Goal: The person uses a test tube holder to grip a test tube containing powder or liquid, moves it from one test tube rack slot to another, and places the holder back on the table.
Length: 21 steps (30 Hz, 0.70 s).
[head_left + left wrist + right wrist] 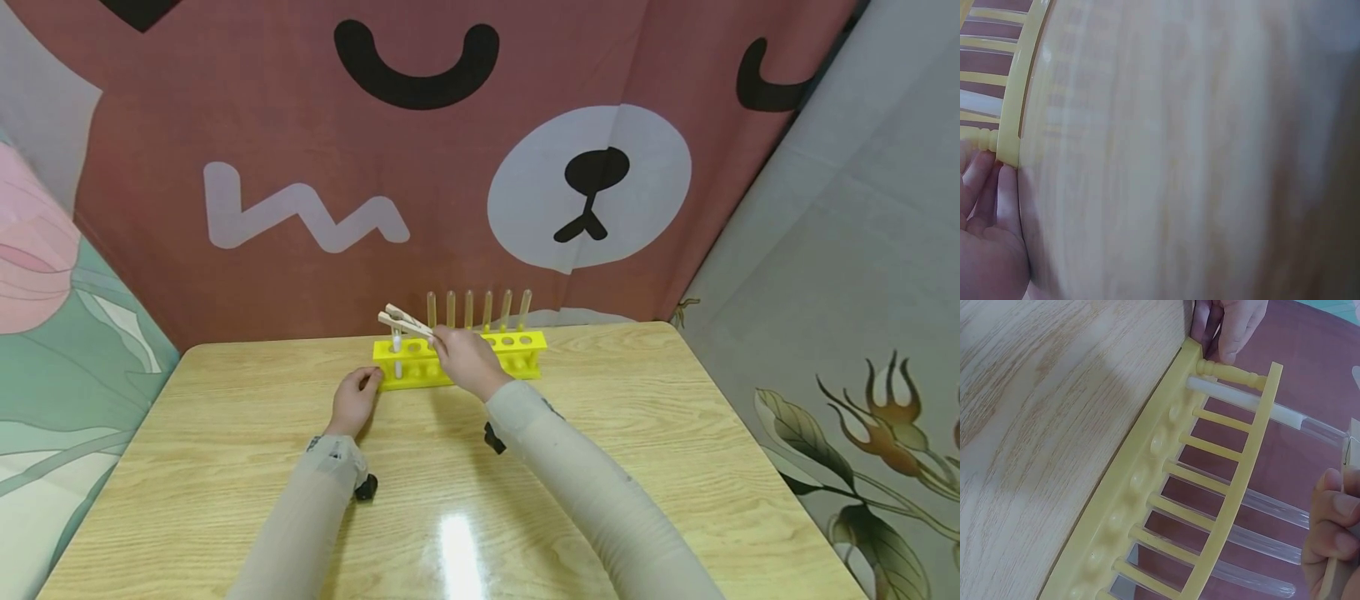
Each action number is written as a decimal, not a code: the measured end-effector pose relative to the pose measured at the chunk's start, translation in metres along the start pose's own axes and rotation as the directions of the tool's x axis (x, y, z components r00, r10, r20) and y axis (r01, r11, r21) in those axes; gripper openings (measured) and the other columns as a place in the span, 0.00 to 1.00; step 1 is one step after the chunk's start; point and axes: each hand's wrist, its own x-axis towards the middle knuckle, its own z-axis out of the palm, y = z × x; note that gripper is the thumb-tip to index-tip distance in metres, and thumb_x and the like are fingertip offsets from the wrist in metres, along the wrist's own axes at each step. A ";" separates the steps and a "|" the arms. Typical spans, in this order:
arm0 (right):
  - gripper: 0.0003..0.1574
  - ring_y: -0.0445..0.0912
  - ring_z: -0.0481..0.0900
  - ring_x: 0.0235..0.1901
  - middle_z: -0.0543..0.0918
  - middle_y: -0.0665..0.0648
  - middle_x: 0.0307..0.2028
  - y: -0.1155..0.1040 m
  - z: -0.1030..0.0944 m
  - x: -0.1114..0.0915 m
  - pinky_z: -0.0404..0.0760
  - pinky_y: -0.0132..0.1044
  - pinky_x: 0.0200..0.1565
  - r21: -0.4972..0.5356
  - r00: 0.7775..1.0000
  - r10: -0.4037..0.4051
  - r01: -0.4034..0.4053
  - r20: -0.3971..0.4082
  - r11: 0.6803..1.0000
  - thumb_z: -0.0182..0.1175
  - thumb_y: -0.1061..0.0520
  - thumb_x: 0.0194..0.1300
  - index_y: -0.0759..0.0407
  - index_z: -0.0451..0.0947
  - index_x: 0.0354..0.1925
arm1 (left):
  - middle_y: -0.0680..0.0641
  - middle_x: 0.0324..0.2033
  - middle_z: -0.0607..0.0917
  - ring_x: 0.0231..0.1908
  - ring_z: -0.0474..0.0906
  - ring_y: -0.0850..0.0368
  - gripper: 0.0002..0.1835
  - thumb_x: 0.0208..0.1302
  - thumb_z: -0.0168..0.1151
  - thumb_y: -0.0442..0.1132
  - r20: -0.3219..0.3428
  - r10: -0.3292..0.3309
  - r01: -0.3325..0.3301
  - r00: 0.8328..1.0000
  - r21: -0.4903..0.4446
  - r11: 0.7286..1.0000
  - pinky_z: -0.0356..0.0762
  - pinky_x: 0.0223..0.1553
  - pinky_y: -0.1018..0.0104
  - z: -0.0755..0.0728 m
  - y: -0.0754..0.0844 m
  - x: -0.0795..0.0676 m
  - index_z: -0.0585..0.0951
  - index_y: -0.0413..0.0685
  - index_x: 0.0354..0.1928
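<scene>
A wooden clamp (416,327) is gripped by the right hand (469,360) at a white-filled tube (397,343)'s top. The yellow rack (420,382) is pinched at one end by the left hand (353,403).

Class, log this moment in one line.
left hand: holds left end of yellow rack | right hand: grips wooden clamp | partly white tube: in leftmost hole, clamp at top | clear tubes: inverted along rack's rear
</scene>
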 end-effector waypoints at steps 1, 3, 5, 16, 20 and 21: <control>0.18 0.41 0.62 0.14 0.77 0.50 0.23 0.000 0.000 0.000 0.64 0.32 0.20 0.004 1.000 0.001 -0.001 0.000 1.000 0.46 0.54 0.83 0.61 0.81 0.47 | 0.33 0.64 0.74 0.66 0.67 0.38 0.25 0.82 0.46 0.48 -0.003 -0.002 0.002 1.000 -0.001 1.000 0.63 0.68 0.43 0.000 0.000 0.000 0.75 0.35 0.65; 0.18 0.41 0.62 0.14 0.77 0.50 0.24 0.000 0.000 0.000 0.64 0.32 0.19 0.014 1.000 0.003 -0.003 -0.003 1.000 0.47 0.54 0.83 0.61 0.81 0.47 | 0.33 0.64 0.74 0.66 0.67 0.38 0.25 0.82 0.46 0.48 -0.004 -0.004 0.004 1.000 0.001 1.000 0.63 0.68 0.43 0.000 0.001 0.000 0.75 0.35 0.65; 0.18 0.41 0.62 0.15 0.78 0.50 0.25 0.000 0.000 0.000 0.64 0.32 0.19 0.024 1.000 0.002 -0.002 -0.007 1.000 0.47 0.53 0.83 0.61 0.81 0.47 | 0.33 0.64 0.74 0.66 0.67 0.38 0.24 0.82 0.47 0.48 -0.004 -0.005 0.005 1.000 0.001 1.000 0.63 0.68 0.43 0.000 0.001 -0.001 0.75 0.35 0.65; 0.20 0.41 0.62 0.16 0.81 0.54 0.29 0.002 -0.003 -0.004 0.64 0.32 0.20 0.079 1.000 0.004 -0.002 -0.031 0.997 0.46 0.52 0.83 0.64 0.80 0.51 | 0.33 0.64 0.74 0.67 0.66 0.37 0.23 0.81 0.48 0.46 -0.015 0.018 -0.018 1.000 -0.006 1.000 0.63 0.69 0.43 -0.001 0.004 -0.004 0.77 0.34 0.63; 0.20 0.41 0.60 0.15 0.72 0.52 0.22 0.006 -0.004 -0.007 0.63 0.32 0.19 0.087 0.998 0.003 0.003 -0.062 0.996 0.46 0.52 0.83 0.65 0.80 0.47 | 0.33 0.65 0.74 0.68 0.66 0.37 0.23 0.81 0.48 0.46 -0.009 0.014 -0.015 1.000 -0.009 1.000 0.63 0.69 0.43 -0.001 0.003 -0.003 0.76 0.35 0.63; 0.20 0.41 0.60 0.15 0.70 0.52 0.20 0.008 -0.005 -0.007 0.62 0.32 0.19 0.093 0.997 0.002 0.005 -0.072 0.996 0.47 0.52 0.82 0.65 0.79 0.46 | 0.33 0.65 0.73 0.68 0.66 0.37 0.23 0.81 0.48 0.46 -0.008 0.014 -0.014 1.000 -0.009 1.000 0.63 0.69 0.43 -0.001 0.003 -0.003 0.76 0.35 0.63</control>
